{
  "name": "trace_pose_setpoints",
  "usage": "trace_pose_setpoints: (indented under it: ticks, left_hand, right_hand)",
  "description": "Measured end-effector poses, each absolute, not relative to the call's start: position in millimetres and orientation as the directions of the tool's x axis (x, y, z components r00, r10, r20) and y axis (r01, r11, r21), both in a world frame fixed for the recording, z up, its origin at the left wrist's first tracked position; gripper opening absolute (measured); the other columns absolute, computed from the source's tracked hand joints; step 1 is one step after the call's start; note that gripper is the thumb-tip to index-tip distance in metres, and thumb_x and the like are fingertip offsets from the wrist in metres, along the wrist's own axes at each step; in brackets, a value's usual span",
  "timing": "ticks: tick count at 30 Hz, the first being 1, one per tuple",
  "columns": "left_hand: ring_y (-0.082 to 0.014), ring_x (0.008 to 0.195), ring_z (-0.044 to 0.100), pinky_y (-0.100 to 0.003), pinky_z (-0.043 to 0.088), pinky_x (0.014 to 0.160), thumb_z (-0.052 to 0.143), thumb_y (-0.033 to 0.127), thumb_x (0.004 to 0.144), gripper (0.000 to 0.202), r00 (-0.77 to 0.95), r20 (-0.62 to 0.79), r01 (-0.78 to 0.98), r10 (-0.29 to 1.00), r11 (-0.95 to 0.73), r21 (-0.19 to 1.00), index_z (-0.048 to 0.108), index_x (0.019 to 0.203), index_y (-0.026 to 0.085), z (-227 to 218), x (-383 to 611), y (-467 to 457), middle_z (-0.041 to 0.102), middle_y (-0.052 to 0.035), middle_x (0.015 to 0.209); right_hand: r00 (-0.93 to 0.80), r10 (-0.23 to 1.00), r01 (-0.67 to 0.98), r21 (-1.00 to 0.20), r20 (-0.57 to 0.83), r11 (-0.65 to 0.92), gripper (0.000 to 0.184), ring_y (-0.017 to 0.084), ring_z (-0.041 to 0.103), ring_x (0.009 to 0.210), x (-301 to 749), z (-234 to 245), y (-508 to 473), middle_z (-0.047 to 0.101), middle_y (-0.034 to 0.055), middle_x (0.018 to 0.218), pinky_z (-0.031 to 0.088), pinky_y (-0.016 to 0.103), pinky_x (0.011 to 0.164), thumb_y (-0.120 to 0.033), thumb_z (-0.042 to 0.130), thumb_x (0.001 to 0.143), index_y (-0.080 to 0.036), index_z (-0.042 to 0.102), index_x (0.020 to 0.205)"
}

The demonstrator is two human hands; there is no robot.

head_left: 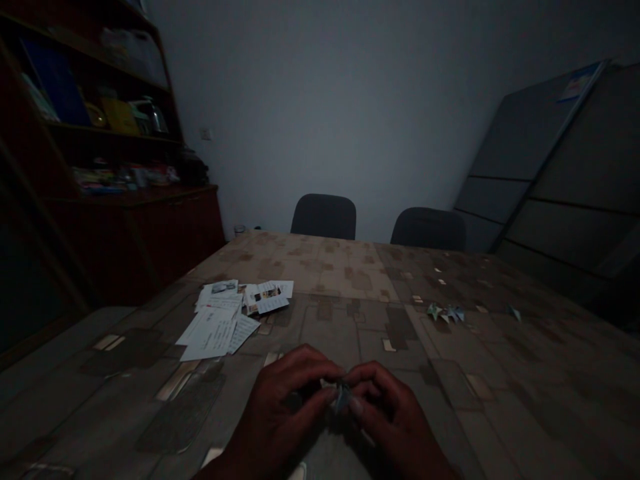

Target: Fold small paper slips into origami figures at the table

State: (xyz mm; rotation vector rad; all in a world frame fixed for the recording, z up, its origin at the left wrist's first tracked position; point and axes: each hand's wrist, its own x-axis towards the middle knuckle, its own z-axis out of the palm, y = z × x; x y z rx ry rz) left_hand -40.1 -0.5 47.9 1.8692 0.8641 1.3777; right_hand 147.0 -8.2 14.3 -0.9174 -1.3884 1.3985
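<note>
Low over the near part of the table, my left hand [295,397] and my right hand [383,403] meet fingertip to fingertip. Between them they pinch a small piece of folded paper [341,397], bluish-grey and pointed; my fingers cover much of it, and its full shape is too dark to tell. Thumb and forefinger of each hand press on it from either side. Off to the right lie several small folded paper pieces [445,313] in a cluster, with one more folded paper piece [515,313] apart from them.
A loose pile of printed paper sheets [213,331] lies on the left of the patterned tablecloth [345,267]. Two dark chairs [324,217] stand behind the far edge. A shelf cabinet [170,220] is at left, and grey panels [520,147] lean at right. The room is dim.
</note>
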Motion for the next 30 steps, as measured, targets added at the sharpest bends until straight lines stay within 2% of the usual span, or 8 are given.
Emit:
trace_pose_setpoints:
  ticks: [6,10,16,24,30]
  left_hand:
    - [-0.0128,0.065,0.064,-0.021,0.047,0.059,0.068,0.005,0.077,0.021,0.217,0.513,0.171,0.831,-0.549,0.818,0.076,0.082,0.024,44.7,-38.8,2.1,0.068,0.0018,0.073]
    - [-0.0139,0.068,0.065,-0.023,0.047,0.061,0.068,0.007,0.078,0.020,0.232,0.466,0.178,0.854,-0.508,0.843,0.076,0.083,0.024,43.2,-40.3,2.3,0.069,0.0015,0.075]
    - [-0.0133,0.066,0.063,-0.022,0.046,0.060,0.067,0.008,0.078,0.018,0.236,0.466,0.159,0.853,-0.507,0.847,0.076,0.082,0.023,46.1,-39.8,0.5,0.067,0.0017,0.074]
    - [-0.0145,0.063,0.062,-0.023,0.045,0.058,0.066,0.009,0.076,0.014,0.206,0.471,0.182,0.858,-0.506,0.843,0.074,0.074,0.021,47.4,-37.9,0.8,0.065,0.0003,0.070]
    - [-0.0143,0.063,0.062,-0.023,0.046,0.057,0.064,0.009,0.077,0.015,0.197,0.499,0.183,0.844,-0.532,0.827,0.073,0.074,0.020,45.9,-38.2,1.2,0.065,0.0001,0.069]
  right_hand:
    - [-0.321,0.944,-0.118,-0.992,0.076,0.040,0.036,0.012,0.057,0.063,148.8,9.5,-7.3,0.060,-0.0019,0.071,0.044,0.024,0.058,-0.051,0.073,0.080,-0.019,0.062,0.092]
    - [-0.343,0.936,-0.144,-0.989,0.085,0.038,0.034,0.012,0.058,0.062,148.9,10.2,-7.5,0.061,-0.0014,0.070,0.045,0.025,0.059,-0.049,0.072,0.082,-0.019,0.061,0.093]
    - [-0.316,0.946,-0.168,-0.986,0.070,0.017,0.034,0.014,0.061,0.064,146.9,9.2,-8.7,0.063,-0.0009,0.070,0.044,0.026,0.062,-0.047,0.074,0.081,-0.019,0.061,0.093]
    - [-0.301,0.953,-0.116,-0.993,0.045,0.010,0.035,0.014,0.061,0.064,146.1,14.6,-10.6,0.060,-0.0023,0.069,0.045,0.027,0.061,-0.049,0.074,0.080,-0.019,0.059,0.091]
    - [-0.300,0.951,-0.083,-0.995,0.077,0.054,0.036,0.014,0.059,0.062,145.7,14.3,-11.2,0.061,-0.0014,0.068,0.042,0.025,0.059,-0.051,0.073,0.080,-0.019,0.059,0.089]
